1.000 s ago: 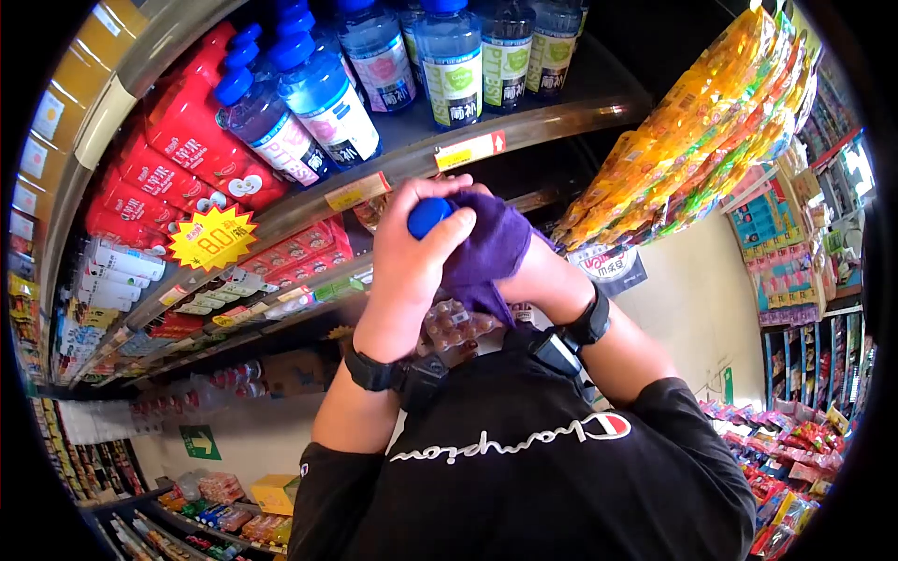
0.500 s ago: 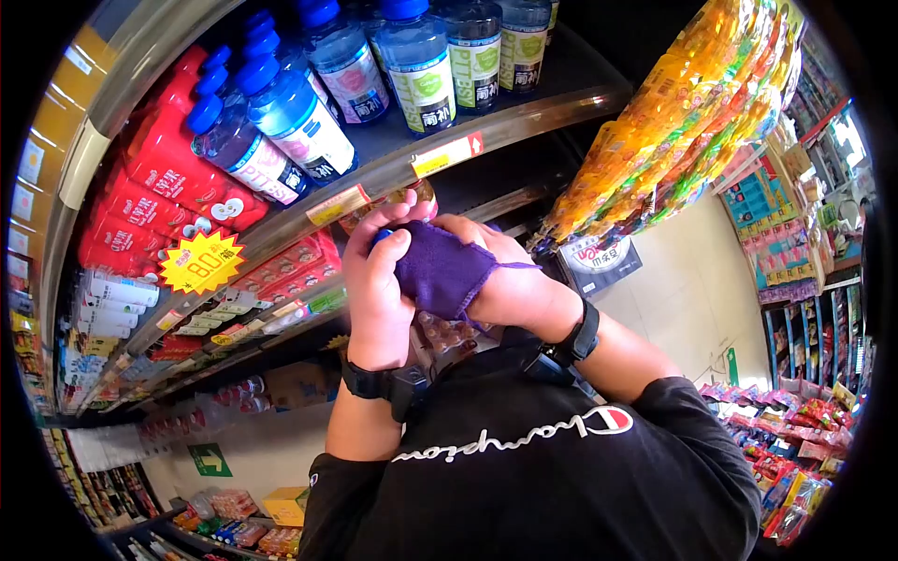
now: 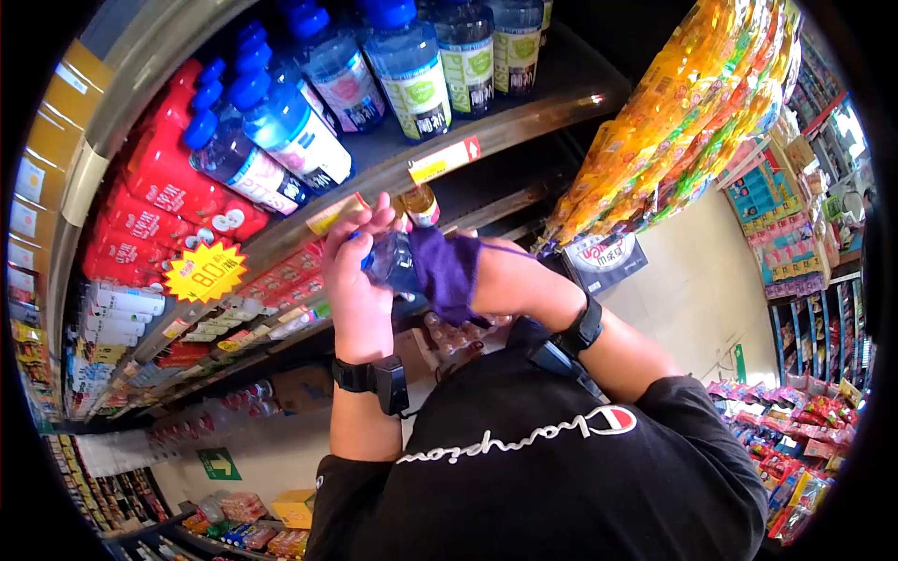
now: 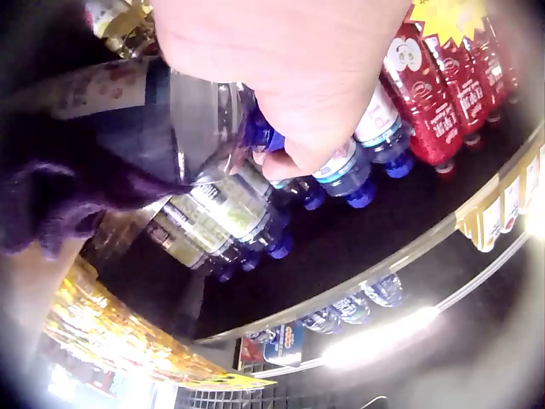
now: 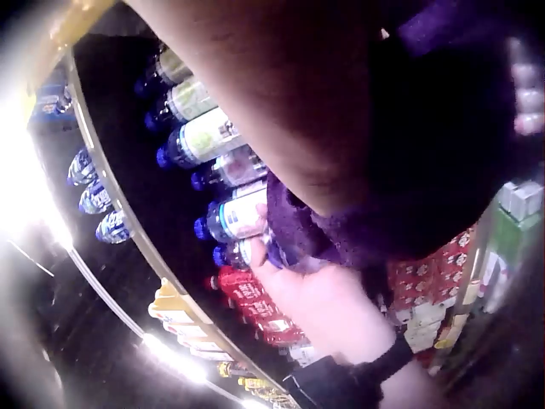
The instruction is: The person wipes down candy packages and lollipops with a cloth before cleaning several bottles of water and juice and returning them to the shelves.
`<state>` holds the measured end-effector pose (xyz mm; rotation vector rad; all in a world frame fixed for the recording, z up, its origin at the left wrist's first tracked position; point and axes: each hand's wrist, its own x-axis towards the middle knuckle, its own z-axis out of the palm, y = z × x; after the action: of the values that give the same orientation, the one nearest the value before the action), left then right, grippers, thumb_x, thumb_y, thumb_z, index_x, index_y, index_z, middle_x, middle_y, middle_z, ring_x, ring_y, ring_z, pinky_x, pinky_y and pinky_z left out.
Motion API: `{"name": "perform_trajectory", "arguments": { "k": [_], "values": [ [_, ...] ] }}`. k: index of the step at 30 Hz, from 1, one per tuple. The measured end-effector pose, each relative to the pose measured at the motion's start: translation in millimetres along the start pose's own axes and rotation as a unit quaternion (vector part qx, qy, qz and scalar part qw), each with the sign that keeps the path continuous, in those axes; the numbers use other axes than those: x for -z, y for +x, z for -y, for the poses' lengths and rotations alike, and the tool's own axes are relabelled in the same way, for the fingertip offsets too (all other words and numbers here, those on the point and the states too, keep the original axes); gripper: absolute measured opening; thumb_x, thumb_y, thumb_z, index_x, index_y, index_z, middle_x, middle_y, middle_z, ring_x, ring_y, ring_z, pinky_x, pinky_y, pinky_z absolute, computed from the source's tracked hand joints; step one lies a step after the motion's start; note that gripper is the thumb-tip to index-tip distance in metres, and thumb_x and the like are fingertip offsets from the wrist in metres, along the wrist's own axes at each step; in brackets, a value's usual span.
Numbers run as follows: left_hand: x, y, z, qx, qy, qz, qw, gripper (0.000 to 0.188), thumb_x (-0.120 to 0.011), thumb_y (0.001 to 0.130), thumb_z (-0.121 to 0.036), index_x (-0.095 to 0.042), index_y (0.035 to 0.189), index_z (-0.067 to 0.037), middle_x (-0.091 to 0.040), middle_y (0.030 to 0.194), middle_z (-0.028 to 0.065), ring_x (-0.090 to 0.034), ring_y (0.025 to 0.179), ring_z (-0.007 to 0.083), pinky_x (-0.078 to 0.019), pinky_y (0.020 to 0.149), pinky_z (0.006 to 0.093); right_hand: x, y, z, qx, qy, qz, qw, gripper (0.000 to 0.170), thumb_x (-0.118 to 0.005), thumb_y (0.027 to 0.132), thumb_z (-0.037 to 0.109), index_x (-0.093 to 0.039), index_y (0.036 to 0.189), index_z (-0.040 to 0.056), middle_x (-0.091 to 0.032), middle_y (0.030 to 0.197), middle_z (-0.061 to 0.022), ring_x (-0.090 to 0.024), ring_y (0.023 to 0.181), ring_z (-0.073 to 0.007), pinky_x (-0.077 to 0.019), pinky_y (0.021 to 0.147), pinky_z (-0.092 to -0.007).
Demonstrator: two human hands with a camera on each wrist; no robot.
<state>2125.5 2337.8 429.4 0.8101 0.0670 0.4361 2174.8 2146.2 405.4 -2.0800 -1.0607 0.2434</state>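
Note:
My left hand grips a clear plastic bottle by its blue-capped end; in the left wrist view the blue cap shows beneath the curled fingers. Around the bottle's body lies a purple cloth, held by my right hand, whose fingers are mostly hidden behind the cloth. The bottle lies tilted between both hands, in front of the shelf edge. Its shoulder and part of a label show beside the cloth in the left wrist view.
Several blue-capped bottles stand on the shelf ahead, with red apple-drink packs to their left. A yellow price star juts from the shelf edge. Hanging yellow snack packets are close on the right. A lower shelf holds an amber bottle.
Both hands have shifted left and somewhat lower. The cloth, earlier up near the cap, now lies farther along the body, and the bottle's shoulder shows between the hands.

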Motion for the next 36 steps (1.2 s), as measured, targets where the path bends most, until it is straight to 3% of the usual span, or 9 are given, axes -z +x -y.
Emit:
{"name": "perform_trajectory", "arguments": {
  "k": [5, 8, 11, 16, 19, 24, 27, 34, 36],
  "values": [
    [21.4, 10.5, -5.7, -0.015, -0.072, 0.060, 0.996, 0.018, -0.063, 0.078, -0.010, -0.058, 0.094, -0.006, -0.065, 0.086, 0.0112, -0.063, 0.109, 0.0329, -0.0471, 0.100, 0.0536, 0.6, -11.4, -12.3, 0.130, 0.097, -0.002, 0.987, 0.050, -0.075, 0.077, 0.025, -0.060, 0.121, 0.0055, -0.068, 0.111, -0.0147, -0.065, 0.104, -0.0279, -0.0509, 0.089, -0.0372],
    [15.9, 14.3, -7.9, -0.027, -0.120, 0.072, 0.990, 0.017, -0.065, 0.076, -0.012, -0.053, 0.089, -0.011, -0.058, 0.076, 0.0047, -0.061, 0.098, 0.0274, -0.0426, 0.103, 0.0529, -14.1, -16.5, -1.2, 0.028, 0.537, -0.042, 0.842, 0.053, -0.073, 0.083, 0.022, -0.056, 0.129, 0.0023, -0.066, 0.120, -0.0128, -0.062, 0.112, -0.0235, -0.0518, 0.093, -0.0361],
    [13.8, 18.2, -12.2, -0.063, -0.097, 0.164, 0.980, 0.020, -0.067, 0.075, -0.014, -0.050, 0.086, -0.012, -0.058, 0.076, 0.0025, -0.059, 0.098, 0.0248, -0.0417, 0.104, 0.0497, -26.7, -9.3, -1.0, -0.172, 0.816, -0.006, 0.552, 0.048, -0.066, 0.090, 0.011, -0.050, 0.134, -0.0007, -0.065, 0.120, -0.0166, -0.067, 0.102, -0.0266, -0.0551, 0.092, -0.0406],
    [11.4, 21.6, -22.0, -0.076, -0.084, 0.316, 0.942, 0.026, -0.069, 0.074, -0.019, -0.050, 0.089, -0.011, -0.059, 0.076, 0.0029, -0.060, 0.094, 0.0253, -0.0425, 0.101, 0.0492, -20.7, -8.4, 8.2, -0.245, 0.836, 0.011, 0.491, 0.044, -0.052, 0.100, 0.028, -0.051, 0.133, -0.0020, -0.065, 0.118, -0.0218, -0.069, 0.092, -0.0278, -0.0590, 0.077, -0.0404],
    [-2.9, 13.8, -22.3, -0.071, -0.008, 0.158, 0.985, 0.036, -0.073, 0.077, -0.025, -0.054, 0.102, -0.006, -0.064, 0.091, 0.0130, -0.061, 0.099, 0.0290, -0.0462, 0.097, 0.0511, -37.3, -12.3, -22.4, -0.090, 0.908, 0.159, 0.377, 0.046, -0.045, 0.102, 0.035, -0.054, 0.132, 0.0008, -0.068, 0.112, -0.0173, -0.069, 0.087, -0.0237, -0.0584, 0.069, -0.0358],
    [-26.8, -13.2, -1.8, -0.070, 0.009, -0.039, 0.997, 0.027, -0.071, 0.084, -0.014, -0.053, 0.103, -0.005, -0.064, 0.110, 0.0192, -0.065, 0.102, 0.0360, -0.0535, 0.092, 0.0524, -34.9, -10.1, -16.3, -0.177, 0.861, 0.057, 0.474, 0.049, -0.049, 0.099, 0.041, -0.055, 0.131, 0.0037, -0.070, 0.109, -0.0135, -0.069, 0.082, -0.0209, -0.0570, 0.064, -0.0337],
    [-27.0, -20.9, -5.8, -0.103, 0.096, -0.003, 0.990, 0.021, -0.065, 0.085, -0.012, -0.054, 0.102, -0.006, -0.064, 0.108, 0.0190, -0.065, 0.099, 0.0317, -0.0526, 0.093, 0.0508, -33.8, -4.6, -29.5, -0.055, 0.881, 0.161, 0.442, 0.052, -0.049, 0.097, 0.044, -0.056, 0.130, 0.0038, -0.069, 0.111, -0.0139, -0.070, 0.085, -0.0228, -0.0582, 0.069, -0.0356],
    [-86.6, -33.0, -19.4, -0.246, 0.440, 0.096, 0.858, 0.028, -0.073, 0.070, 0.002, -0.056, 0.093, -0.002, -0.068, 0.094, 0.0141, -0.067, 0.090, 0.0220, -0.0524, 0.085, 0.0352, -6.0, 15.0, -7.8, -0.224, 0.808, 0.130, 0.529, 0.038, -0.037, 0.104, 0.024, -0.053, 0.127, -0.0005, -0.066, 0.116, -0.0189, -0.069, 0.099, -0.0271, -0.0574, 0.090, -0.0436],
    [-96.2, -30.3, -15.9, -0.255, 0.477, 0.104, 0.835, 0.029, -0.074, 0.070, 0.001, -0.057, 0.093, -0.002, -0.068, 0.095, 0.0144, -0.067, 0.091, 0.0216, -0.0525, 0.085, 0.0350, 4.8, 17.3, -7.8, -0.192, 0.855, 0.146, 0.458, 0.036, -0.036, 0.104, 0.021, -0.055, 0.124, -0.0011, -0.066, 0.115, -0.0193, -0.069, 0.100, -0.0273, -0.0567, 0.092, -0.0427]
  ]
}}
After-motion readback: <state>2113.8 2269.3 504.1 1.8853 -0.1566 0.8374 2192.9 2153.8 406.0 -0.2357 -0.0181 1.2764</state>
